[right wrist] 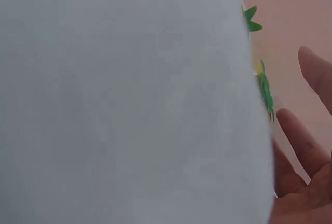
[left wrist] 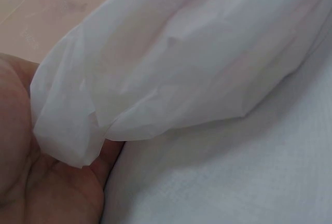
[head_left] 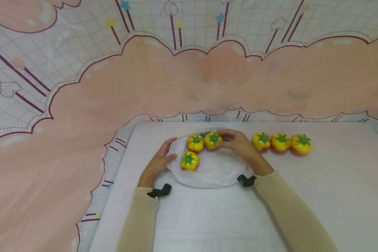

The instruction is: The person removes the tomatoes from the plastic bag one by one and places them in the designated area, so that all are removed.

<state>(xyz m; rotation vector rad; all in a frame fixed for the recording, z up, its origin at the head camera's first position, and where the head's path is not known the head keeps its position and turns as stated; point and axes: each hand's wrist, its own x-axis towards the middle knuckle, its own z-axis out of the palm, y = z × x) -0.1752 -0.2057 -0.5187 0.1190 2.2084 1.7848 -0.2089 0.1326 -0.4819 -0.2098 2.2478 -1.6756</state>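
A: All eyes on the bag (head_left: pixel 214 173), lying on the desk (head_left: pixel 334 182)! How's the right grip (head_left: pixel 243 145)?

B: It's at the bag's far side, fingers spread loosely, thumb and forefinger right at a fruit (head_left: pixel 213 140). No curl around it; whether they press it, I can't tell.

A: And the left grip (head_left: pixel 157 161)?

B: At the bag's left edge, thumb and fingers well apart, white plastic lying across the fingers. Is it pinching? Can't tell.

A: More fruit at the bag?

B: Yes! A second fruit (head_left: pixel 195 143) sits beside the first, a third fruit (head_left: pixel 190 161) nearer the bag's left front. In it or on it, I can't tell.

A: And right of the bag?

B: A row (head_left: pixel 280 143) of three more, yellow and red, green leaves on top!
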